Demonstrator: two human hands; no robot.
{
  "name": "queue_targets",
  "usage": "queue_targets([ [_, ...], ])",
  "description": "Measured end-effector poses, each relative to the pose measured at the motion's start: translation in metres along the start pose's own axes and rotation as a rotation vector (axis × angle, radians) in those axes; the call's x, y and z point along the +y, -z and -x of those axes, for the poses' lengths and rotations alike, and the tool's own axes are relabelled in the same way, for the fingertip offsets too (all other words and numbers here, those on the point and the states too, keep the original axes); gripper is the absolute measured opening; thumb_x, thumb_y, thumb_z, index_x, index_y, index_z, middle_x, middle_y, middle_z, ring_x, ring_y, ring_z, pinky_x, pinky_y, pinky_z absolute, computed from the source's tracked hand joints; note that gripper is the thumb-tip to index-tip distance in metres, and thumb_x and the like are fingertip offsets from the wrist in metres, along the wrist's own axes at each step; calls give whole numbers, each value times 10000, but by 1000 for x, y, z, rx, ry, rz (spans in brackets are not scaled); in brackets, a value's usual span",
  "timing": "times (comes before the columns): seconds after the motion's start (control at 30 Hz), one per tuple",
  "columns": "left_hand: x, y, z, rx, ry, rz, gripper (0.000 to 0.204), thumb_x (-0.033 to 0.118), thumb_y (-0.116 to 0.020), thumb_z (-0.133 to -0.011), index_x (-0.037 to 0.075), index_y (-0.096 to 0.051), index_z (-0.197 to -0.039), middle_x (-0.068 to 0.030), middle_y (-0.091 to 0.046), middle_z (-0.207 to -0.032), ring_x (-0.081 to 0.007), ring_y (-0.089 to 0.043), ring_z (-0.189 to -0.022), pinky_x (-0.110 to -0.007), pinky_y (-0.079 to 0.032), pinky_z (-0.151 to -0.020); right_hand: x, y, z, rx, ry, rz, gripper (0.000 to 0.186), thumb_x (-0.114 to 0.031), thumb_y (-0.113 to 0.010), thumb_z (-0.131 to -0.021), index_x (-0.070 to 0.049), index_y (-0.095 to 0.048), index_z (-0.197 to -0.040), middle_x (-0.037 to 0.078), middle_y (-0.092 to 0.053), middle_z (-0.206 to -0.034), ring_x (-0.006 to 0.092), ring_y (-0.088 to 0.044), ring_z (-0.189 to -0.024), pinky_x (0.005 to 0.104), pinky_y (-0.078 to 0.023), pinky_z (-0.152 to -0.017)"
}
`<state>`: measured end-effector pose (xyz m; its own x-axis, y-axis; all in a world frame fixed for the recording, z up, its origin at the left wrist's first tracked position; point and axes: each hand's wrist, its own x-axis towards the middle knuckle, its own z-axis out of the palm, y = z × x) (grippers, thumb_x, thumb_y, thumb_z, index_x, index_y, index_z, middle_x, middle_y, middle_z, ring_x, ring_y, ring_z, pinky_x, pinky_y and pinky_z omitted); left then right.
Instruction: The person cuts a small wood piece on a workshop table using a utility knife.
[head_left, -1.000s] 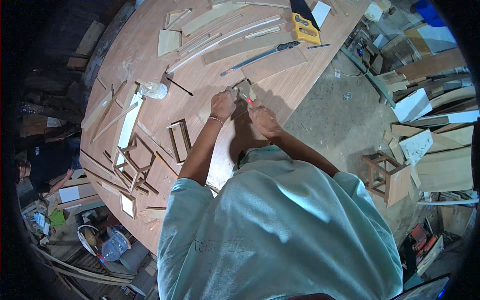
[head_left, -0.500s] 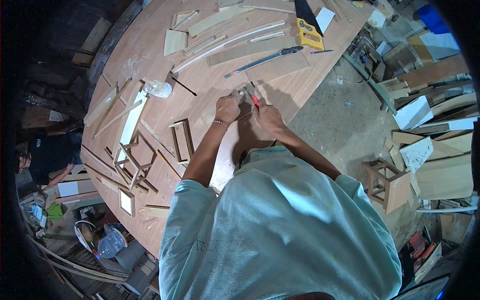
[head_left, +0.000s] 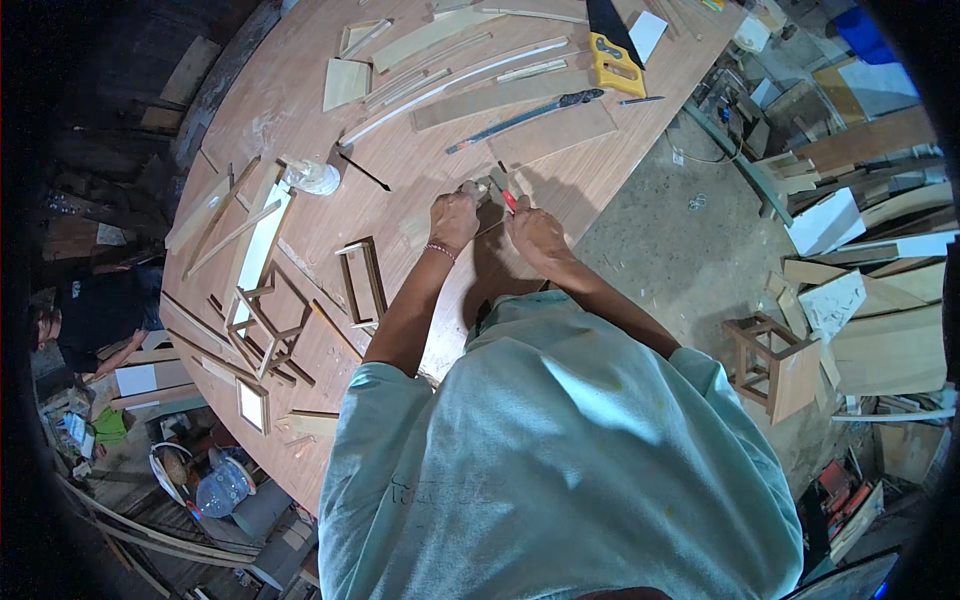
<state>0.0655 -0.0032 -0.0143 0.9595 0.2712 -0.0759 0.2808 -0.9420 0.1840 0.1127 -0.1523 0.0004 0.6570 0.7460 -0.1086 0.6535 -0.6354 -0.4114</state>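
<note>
My right hand (head_left: 540, 238) is closed round a slim red-handled tool (head_left: 510, 201) with a thin dark end pointing away from me; its exact kind is too small to tell. Just to its left, my left hand (head_left: 454, 218) is closed, its fingers pinching a small pale piece (head_left: 484, 189), apparently wood, beside the tool. Both hands are low over the near right part of the wooden table (head_left: 400, 215). A thin flat board (head_left: 555, 135) lies just beyond them. My fingers hide most of the small piece.
A yellow-handled saw (head_left: 616, 66), a long blue-black tool (head_left: 525, 120) and wood strips lie farther off. Left are a whitish plastic bottle (head_left: 312, 177), a dark stick (head_left: 366, 172) and small wooden frames (head_left: 362, 283). A person (head_left: 100, 315) is at the far left. A stool (head_left: 770, 365) stands right.
The view has shifted very slightly. Both hands keep nearly the same place and hold, with the red-handled tool still beside the small piece.
</note>
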Motion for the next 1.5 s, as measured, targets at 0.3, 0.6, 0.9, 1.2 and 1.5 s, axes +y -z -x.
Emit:
queue_targets([
  [0.3, -1, -5, 2, 23, -29, 8, 228, 45, -511, -629, -3, -453, -845, -177, -568, -653, -291, -579, -651, -361, -453, -576, 3, -9, -6, 78, -3, -209, 321, -250, -417, -803, 65, -428, -869, 216, -560, -649, 355, -569, -617, 415, -460, -564],
  [0.6, -4, -7, 2, 54, -59, -1, 174, 60, -510, -645, 9, -447, -799, -176, -568, -656, -295, -582, -667, -367, -450, -566, -8, 4, 2, 45, -150, -186, 299, -239, -415, -806, 59, -436, -826, 222, -550, -614, 355, -567, -611, 423, -457, -560],
  [0.9, -6, -9, 0, 41, -77, 6, 152, 95, -511, -679, 11, -450, -790, -173, -569, -673, -294, -580, -645, -369, -449, -577, -9, -15, 3, -7, -187, -229, 278, -230, -407, -806, 43, -433, -847, 209, -555, -619, 339, -572, -598, 408, -458, -532],
  [1.2, 4, -9, 11, 67, -79, -43, 155, 67, -488, -672, 13, -467, -816, -159, -564, -748, -270, -579, -620, -341, -460, -557, -24, -7, 3, -56, -142, 63, 214, -142, -427, -772, 40, -451, -880, 153, -583, -637, 240, -605, -582, 344, -488, -473],
  [1.5, 17, -23, 24, 183, -72, -78, 180, 73, -501, -669, 29, -436, -831, -122, -519, -701, -257, -557, -630, -330, -456, -542, -30, 4, 4, -91, -133, 242, 183, -103, -433, -758, 38, -450, -872, 151, -593, -668, 253, -613, -617, 368, -485, -444],
])
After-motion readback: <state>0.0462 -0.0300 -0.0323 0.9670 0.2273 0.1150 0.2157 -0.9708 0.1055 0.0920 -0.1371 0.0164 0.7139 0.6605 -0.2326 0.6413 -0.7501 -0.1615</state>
